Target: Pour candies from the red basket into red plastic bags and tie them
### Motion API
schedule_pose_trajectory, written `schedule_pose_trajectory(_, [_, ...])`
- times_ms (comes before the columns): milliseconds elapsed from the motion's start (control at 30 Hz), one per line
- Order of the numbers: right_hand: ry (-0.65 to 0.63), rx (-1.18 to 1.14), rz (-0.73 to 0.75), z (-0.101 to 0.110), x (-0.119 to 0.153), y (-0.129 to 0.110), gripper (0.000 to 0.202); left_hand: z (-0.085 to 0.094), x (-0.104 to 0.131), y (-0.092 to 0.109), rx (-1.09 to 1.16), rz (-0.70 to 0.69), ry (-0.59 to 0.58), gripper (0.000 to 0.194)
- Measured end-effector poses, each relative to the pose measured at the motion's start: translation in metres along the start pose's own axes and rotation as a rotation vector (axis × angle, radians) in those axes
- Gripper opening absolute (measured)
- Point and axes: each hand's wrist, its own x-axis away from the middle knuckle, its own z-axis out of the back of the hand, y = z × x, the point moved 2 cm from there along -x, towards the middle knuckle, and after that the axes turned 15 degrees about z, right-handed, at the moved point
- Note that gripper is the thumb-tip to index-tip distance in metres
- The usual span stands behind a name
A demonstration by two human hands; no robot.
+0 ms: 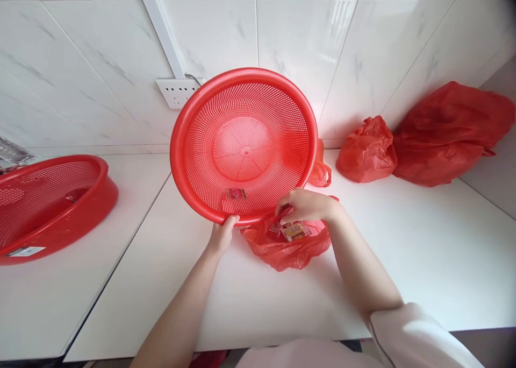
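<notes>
A large red plastic colander [242, 147] is tilted up with its inside facing me. My left hand [224, 233] grips its lower rim, thumb over the edge. One small wrapped packet [236, 193] lies inside, near the low side. Below the rim sits a red plastic bag [288, 252], open at the top, with several small wrapped packets [295, 230] showing in it. My right hand [302, 205] is at the bag's mouth, its fingers closed on red plastic that looks like the bag's edge.
At the left stands a second red colander [60, 206]. Against the tiled wall on the right are a knotted red bag [367, 150] and a bigger red bag [447, 136]. Another small red bag [320, 171] is partly behind the tilted colander. A socket strip [175, 92] is on the wall.
</notes>
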Motion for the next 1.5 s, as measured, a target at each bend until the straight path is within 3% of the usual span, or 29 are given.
schedule_pose_trajectory(167, [0.002,-0.008,-0.068,0.005,0.006,-0.006,0.015,-0.001,0.002,0.0,-0.009,-0.006,-0.044,0.036])
schedule_pose_trajectory(367, [0.41,0.172,0.073,-0.013,-0.023,-0.007,0.034,-0.009,0.012,0.001,-0.022,0.038,-0.174,0.045])
schedule_pose_trajectory(467, [0.356,0.148,0.253,-0.033,-0.041,-0.005,0.051,-0.012,0.016,-0.002,-0.028,0.076,-0.256,0.051])
schedule_pose_trajectory(533, [0.308,0.149,0.276,-0.041,-0.047,-0.003,0.043,-0.012,0.017,-0.002,-0.015,0.083,-0.268,0.053])
schedule_pose_trajectory(633, [0.258,0.189,0.179,-0.035,-0.043,-0.004,0.029,-0.011,0.015,0.001,0.003,0.075,-0.223,0.046])
schedule_pose_trajectory(800, [0.104,0.045,0.135,-0.004,-0.008,-0.021,0.027,-0.005,0.008,0.013,0.085,0.043,-0.13,0.037])
schedule_pose_trajectory(967, [0.051,0.059,-0.134,0.009,0.02,-0.029,0.022,0.005,0.007,0.027,0.136,0.025,-0.062,0.039])
schedule_pose_trajectory(1067, [0.175,0.119,-0.272,0.009,0.023,-0.026,0.042,0.011,0.009,0.037,0.154,0.042,-0.082,0.033])
schedule_pose_trajectory(1133, [0.303,0.183,-0.258,0.009,0.02,-0.023,0.054,0.017,0.01,0.043,0.17,0.079,-0.104,0.03])
schedule_pose_trajectory(1267, [0.541,0.287,-0.102,0.009,0.007,-0.021,0.034,0.034,0.011,0.051,0.108,0.167,-0.197,0.034])
schedule_pose_trajectory(1367, [0.735,0.376,-0.071,0.012,0.004,-0.021,0.023,0.05,0.014,0.062,-0.078,0.205,-0.332,0.052])
schedule_pose_trajectory(1400, [0.78,0.394,-0.057,0.013,0.004,-0.021,0.024,0.059,0.016,0.068,-0.153,0.179,-0.309,0.061])
schedule_pose_trajectory(1433, [0.812,0.409,-0.036,0.016,0.006,-0.022,0.024,0.071,0.017,0.076,-0.232,0.134,-0.204,0.068])
schedule_pose_trajectory(1500, [0.849,0.442,0.012,0.021,0.014,-0.023,0.022,0.104,0.02,0.096,-0.358,0.0,0.188,0.078])
